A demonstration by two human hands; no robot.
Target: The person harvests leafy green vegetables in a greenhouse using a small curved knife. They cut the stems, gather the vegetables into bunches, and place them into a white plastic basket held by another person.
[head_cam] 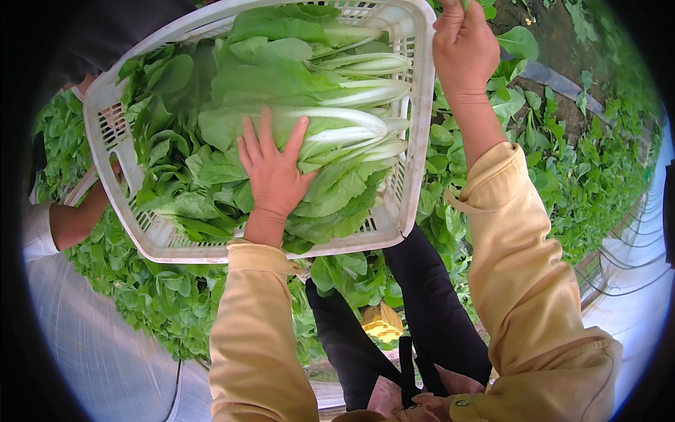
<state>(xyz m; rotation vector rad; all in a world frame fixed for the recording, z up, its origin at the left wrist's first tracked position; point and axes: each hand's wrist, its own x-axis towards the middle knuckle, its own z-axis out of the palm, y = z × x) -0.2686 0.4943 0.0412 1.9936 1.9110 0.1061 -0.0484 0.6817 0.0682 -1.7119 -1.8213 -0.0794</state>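
My left hand [275,176] lies spread on leafy greens [348,182] with pale white stalks, its fingers apart over the leaves. They are layered in a white slatted plastic crate [419,158], stalks mostly towards its right side. Darker loose leaves [169,132] fill the crate's left part. Up at the top edge, my right hand [466,50] is closed beside the crate's right rim. A bit of green stem [465,4] shows between its fingers; the rest of that plant is cut off by the frame.
Another person's arm [79,216] in a white sleeve reaches to the crate's left handle opening [121,176]. Growing greens [590,195] surround us, with bare soil [553,68] at upper right. A yellow object [382,320] sits between my legs. Plastic film [105,327] borders the bed.
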